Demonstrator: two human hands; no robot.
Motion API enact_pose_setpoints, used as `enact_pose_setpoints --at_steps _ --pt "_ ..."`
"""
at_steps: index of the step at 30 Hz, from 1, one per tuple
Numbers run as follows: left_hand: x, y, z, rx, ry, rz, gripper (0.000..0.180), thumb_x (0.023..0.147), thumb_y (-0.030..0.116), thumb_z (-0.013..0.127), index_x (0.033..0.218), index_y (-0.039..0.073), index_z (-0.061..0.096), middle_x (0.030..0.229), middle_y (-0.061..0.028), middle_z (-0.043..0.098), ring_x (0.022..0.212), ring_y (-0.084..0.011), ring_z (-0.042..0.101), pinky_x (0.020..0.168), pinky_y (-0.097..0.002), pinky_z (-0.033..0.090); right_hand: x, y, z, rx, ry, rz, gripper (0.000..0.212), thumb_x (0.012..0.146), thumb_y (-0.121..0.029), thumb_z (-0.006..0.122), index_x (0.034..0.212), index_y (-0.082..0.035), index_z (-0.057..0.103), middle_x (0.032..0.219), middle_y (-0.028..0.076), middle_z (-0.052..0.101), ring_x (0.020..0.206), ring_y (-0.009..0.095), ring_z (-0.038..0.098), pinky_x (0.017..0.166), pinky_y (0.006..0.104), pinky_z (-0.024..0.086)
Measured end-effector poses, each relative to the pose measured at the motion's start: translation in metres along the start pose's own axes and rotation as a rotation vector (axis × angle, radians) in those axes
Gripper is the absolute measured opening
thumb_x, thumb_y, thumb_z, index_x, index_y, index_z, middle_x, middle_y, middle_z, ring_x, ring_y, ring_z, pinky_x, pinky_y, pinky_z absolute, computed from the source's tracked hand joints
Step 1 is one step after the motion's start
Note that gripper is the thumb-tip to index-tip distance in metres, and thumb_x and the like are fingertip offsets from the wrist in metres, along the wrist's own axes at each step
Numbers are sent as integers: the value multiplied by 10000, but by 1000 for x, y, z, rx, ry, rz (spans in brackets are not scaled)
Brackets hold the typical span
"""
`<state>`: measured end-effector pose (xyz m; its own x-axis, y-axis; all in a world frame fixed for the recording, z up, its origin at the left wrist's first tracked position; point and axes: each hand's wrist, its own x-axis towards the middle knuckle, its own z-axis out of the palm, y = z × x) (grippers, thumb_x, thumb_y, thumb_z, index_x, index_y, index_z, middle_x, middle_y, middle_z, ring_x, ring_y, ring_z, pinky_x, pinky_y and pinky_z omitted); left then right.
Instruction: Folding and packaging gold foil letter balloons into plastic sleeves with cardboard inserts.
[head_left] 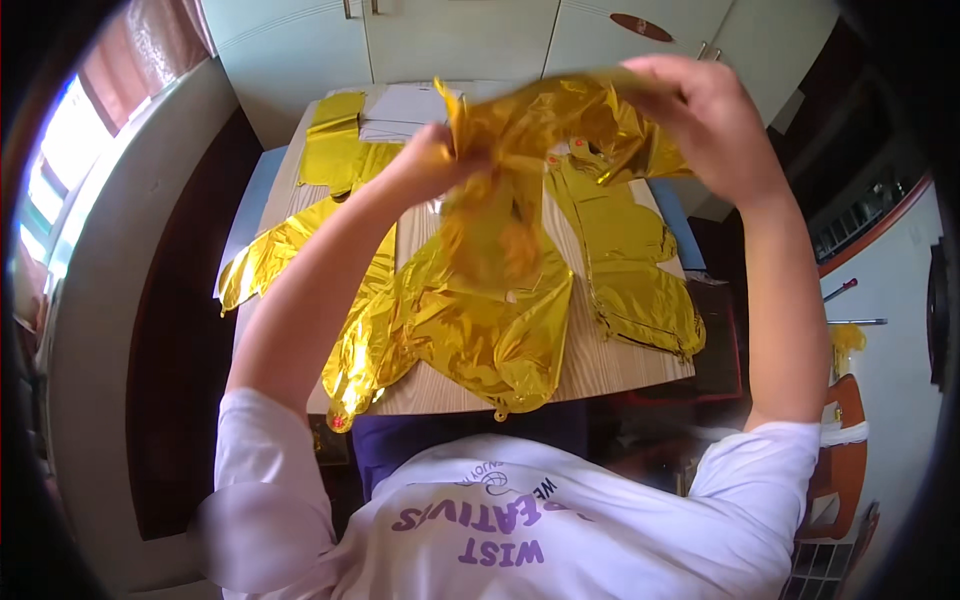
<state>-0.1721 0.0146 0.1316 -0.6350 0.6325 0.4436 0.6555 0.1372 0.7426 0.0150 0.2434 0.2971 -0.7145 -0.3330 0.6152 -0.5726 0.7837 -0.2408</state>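
Both my hands hold up a flat, shiny gold foil balloon [560, 112] over the far half of the wooden table. My left hand [437, 160] is closed on its left part, where the foil bunches up. On the right, my right hand [708, 110] grips the raised upper edge, fingers partly hidden behind the foil. Beneath it lies another deflated gold foil balloon [500, 340] reaching the near table edge, partly covered by the blurred hanging foil. A further gold foil balloon [640, 265] rests flat to the right.
More gold foil pieces [275, 250] lie at the left, one hanging past the edge. A folded gold foil sheet [335, 125] and white paper [400, 110] are at the back left of the wooden table [620, 370]. Pale cabinets [460, 40] stand behind; a dark-edged white surface [890, 290] is at right.
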Motion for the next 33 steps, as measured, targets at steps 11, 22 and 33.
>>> enact_pose_setpoints --at_steps 11,22,33 --pt "-41 -54 37 670 -47 321 400 838 113 721 1236 127 686 1357 -136 617 1265 -322 570 1088 -485 423 -174 -46 139 -270 -164 -166 206 838 -89 638 1001 20 701 730 62 603 696 226 615 698 372 484" --pt "-218 -17 21 525 -295 193 361 893 193 684 1227 58 663 1236 -165 653 1238 -357 574 1138 -520 377 -194 -70 199 -148 -189 -50 223 822 -96 638 1014 2 691 752 67 612 723 236 626 748 373 500" --pt "-211 10 22 308 -235 -30 362 935 110 632 1288 30 617 1107 -178 682 1035 -392 652 898 -453 534 -225 -85 171 -169 -273 30 301 798 -61 666 1094 -15 687 927 78 658 866 239 645 937 447 497"
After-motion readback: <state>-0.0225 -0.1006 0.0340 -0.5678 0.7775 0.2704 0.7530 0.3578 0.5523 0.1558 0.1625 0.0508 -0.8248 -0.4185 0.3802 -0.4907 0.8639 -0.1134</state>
